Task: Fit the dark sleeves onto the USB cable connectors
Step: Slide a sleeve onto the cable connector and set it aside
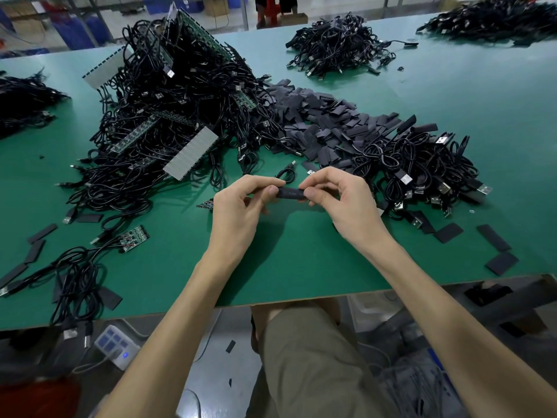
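Head view: oblong matte dark sleeve [291, 193] between pinching left fingers [264, 183], right fingers [322, 181].

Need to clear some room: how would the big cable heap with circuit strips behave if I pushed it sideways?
Likely floppy: the cable heap is looped, tangled cords, so it would probably drag as one clump. The circuit strips standing in it look stiff and may tip or slide off.

Matt dark sleeves [316, 122], shiny metal USB plugs [443, 187], smooth green tabletop [301, 260]
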